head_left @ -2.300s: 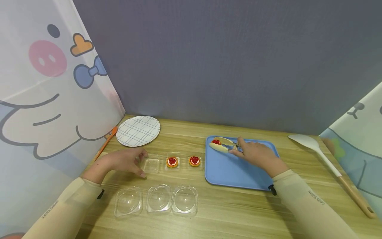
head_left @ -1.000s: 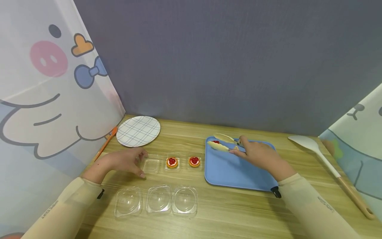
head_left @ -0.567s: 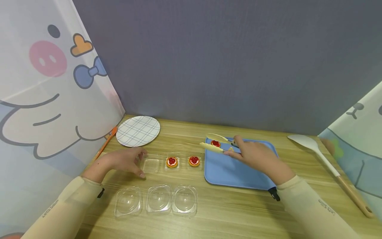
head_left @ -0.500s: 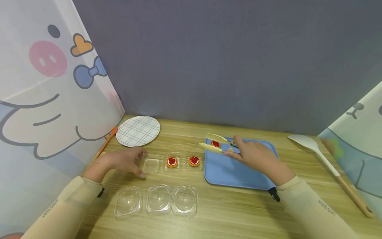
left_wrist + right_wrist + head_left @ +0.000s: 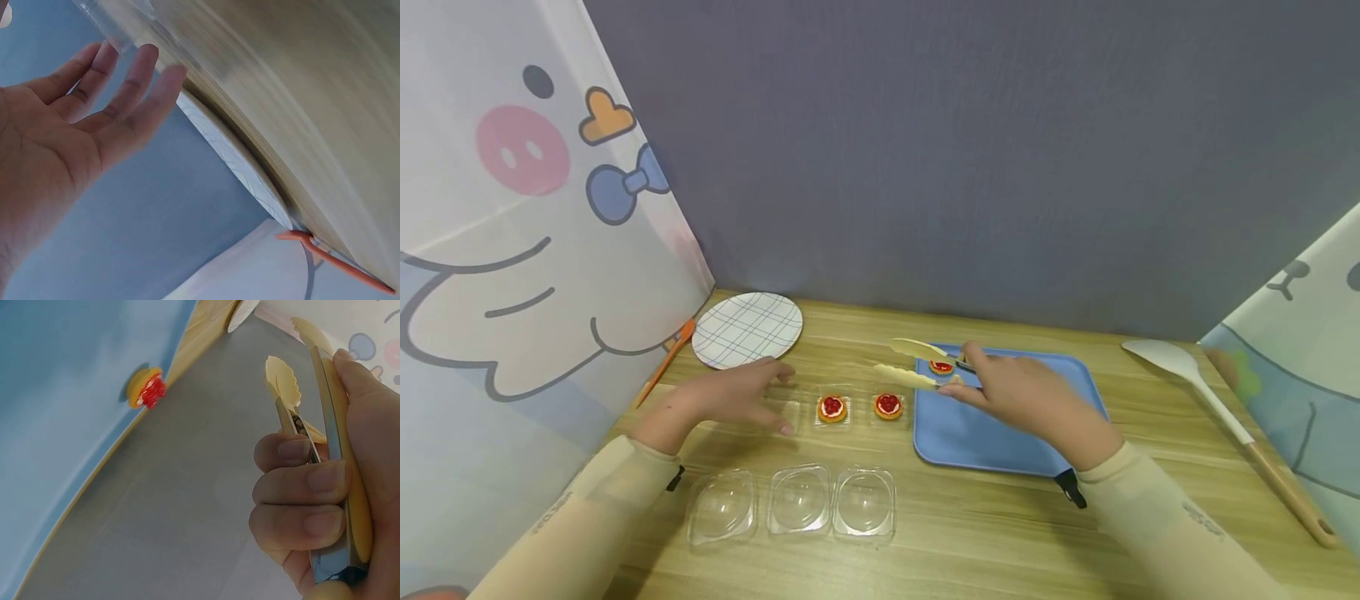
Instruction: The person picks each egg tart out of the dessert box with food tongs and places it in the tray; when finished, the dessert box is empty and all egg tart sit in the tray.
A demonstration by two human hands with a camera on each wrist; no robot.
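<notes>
My right hand (image 5: 1026,396) grips a pair of tongs (image 5: 906,377), whose cream tips are spread apart with nothing between them. The tongs reach past the left edge of the blue tray (image 5: 1000,446); a small red-topped tart (image 5: 942,367) lies on the tray near its far left corner. My left hand (image 5: 733,396), fingers loose and slightly bent, hovers over a clear plastic container (image 5: 794,412) and hides part of it. To its right, two similar tarts (image 5: 832,408) sit in their own clear containers. The left wrist view shows the left palm (image 5: 50,150) holding nothing.
Three clear domed lids (image 5: 801,500) lie in a row nearer the front. A checked white plate (image 5: 748,329) and an orange utensil (image 5: 666,360) are at the back left. On the far right lies a long white spatula (image 5: 1198,375) with a wooden handle.
The tongs, earlier around the tart on the tray, have come up and moved left, leaving the tart on the tray. My left hand has shifted right over the leftmost container.
</notes>
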